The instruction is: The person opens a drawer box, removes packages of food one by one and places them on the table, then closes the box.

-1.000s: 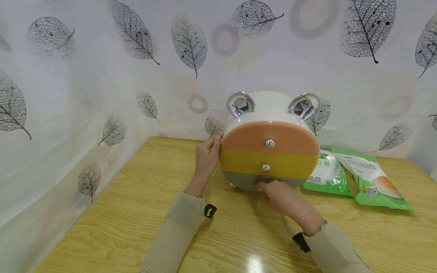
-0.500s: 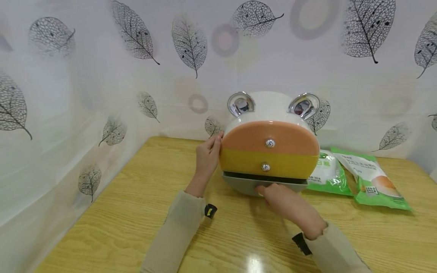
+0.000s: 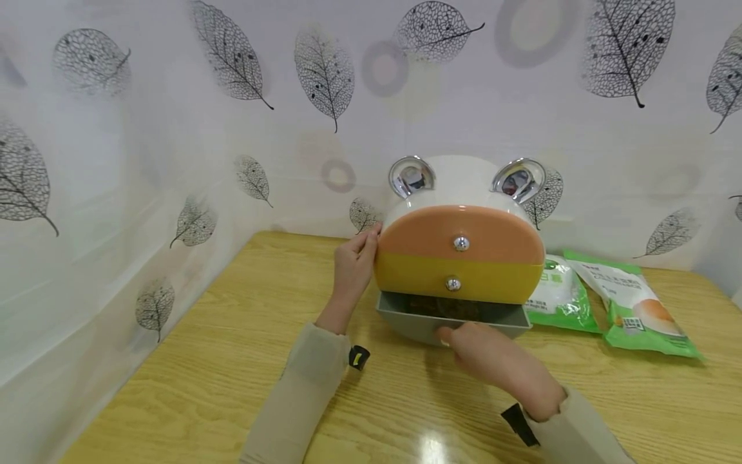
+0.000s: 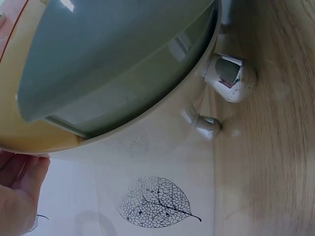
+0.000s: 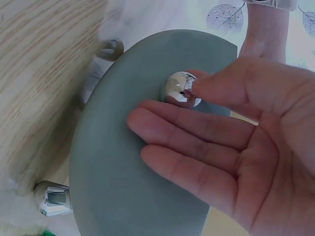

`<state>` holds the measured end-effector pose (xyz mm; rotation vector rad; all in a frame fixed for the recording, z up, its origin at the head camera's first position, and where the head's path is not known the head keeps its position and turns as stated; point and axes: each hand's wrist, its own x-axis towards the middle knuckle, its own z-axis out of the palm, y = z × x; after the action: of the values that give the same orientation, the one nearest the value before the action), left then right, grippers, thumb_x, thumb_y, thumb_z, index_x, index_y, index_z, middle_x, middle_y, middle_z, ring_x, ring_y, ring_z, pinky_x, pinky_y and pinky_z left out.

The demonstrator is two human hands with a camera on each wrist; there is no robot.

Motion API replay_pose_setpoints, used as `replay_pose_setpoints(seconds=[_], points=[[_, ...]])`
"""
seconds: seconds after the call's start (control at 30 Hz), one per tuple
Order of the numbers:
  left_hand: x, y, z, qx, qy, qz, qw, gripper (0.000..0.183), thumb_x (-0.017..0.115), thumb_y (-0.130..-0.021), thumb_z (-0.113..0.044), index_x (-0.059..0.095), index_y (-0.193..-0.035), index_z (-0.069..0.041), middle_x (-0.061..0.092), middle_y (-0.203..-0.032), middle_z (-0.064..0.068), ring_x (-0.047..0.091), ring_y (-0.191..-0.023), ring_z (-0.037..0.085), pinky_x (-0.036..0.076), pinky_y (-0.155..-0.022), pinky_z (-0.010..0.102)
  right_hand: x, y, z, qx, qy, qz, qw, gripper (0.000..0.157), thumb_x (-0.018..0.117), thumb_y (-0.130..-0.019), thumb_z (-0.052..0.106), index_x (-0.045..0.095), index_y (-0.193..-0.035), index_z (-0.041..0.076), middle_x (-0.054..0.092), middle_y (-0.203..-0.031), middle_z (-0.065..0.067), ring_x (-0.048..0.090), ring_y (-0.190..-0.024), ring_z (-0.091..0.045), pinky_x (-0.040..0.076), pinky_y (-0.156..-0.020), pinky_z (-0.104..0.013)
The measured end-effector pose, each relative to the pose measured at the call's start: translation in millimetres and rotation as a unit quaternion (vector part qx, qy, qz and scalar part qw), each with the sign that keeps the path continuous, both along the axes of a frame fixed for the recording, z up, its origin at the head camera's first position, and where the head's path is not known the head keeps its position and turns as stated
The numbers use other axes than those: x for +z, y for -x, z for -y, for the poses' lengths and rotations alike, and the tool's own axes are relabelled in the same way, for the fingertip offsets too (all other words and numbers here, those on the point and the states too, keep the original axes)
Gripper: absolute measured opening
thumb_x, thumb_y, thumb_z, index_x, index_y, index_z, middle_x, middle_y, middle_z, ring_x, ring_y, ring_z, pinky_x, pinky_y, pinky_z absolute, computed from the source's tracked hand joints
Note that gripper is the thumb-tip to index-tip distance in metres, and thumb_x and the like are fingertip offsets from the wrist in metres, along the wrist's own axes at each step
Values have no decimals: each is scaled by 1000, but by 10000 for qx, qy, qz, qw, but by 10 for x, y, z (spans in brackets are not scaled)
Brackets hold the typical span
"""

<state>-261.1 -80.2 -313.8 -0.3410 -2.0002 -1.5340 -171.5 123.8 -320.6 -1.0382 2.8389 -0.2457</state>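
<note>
A rounded white drawer box [image 3: 464, 177] with two chrome frog-like eyes stands on the table. Its orange top drawer [image 3: 420, 232] and yellow middle drawer [image 3: 406, 274] are closed. The grey-green bottom drawer [image 3: 406, 324] is pulled partway out, its inside dark. My right hand [image 3: 493, 351] pinches this drawer's round chrome knob [image 5: 178, 89] between thumb and index finger, while the other fingers lie extended along the drawer front. My left hand [image 3: 355, 261] rests its fingers against the box's left side, also seen at the edge of the left wrist view.
Two green-and-white packets, one [image 3: 559, 296] partly behind the box and another [image 3: 634, 303] farther right, lie on the wooden table [image 3: 232, 361]. Short chrome feet [image 4: 231, 76] support the box. A leaf-patterned curtain [image 3: 313, 142] hangs behind and at left.
The bottom drawer, closed a second ago, has slid out toward me. My right hand has moved back with its knob. My left hand has stayed at the box's side.
</note>
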Motion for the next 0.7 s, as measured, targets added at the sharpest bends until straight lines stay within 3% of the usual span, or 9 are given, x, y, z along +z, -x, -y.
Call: replay_pose_setpoints(seconds=[0.23,0.57,0.7], points=[[4,-3,-8,-86,17,-33,10000,25,50,-90,-15,63,-107,0,61,-107,11,55,-103,19,44,-86,26,25,-66,-3,-74,-123,107,9998,25,58,-77,-7,57,-97,8,37,-49,4,35,-42,-11,30,-41,-27],[0,6,13,-37,94,-79,9999,25,51,-90,-14,63,-107,-1,61,-106,10,55,-103,18,44,-86,26,44,-162,34,-7,-174,278,9995,23,57,-77,-8,57,-94,9,34,-46,4,29,-39,-10,23,-39,-24],[-1,14,19,-18,108,-81,9999,25,51,-90,-15,64,-107,-2,62,-106,10,56,-102,18,45,-85,26,66,-209,74,-212,-392,569,9974,23,57,-78,-6,57,-94,11,34,-45,1,26,-39,-10,18,-39,-24]])
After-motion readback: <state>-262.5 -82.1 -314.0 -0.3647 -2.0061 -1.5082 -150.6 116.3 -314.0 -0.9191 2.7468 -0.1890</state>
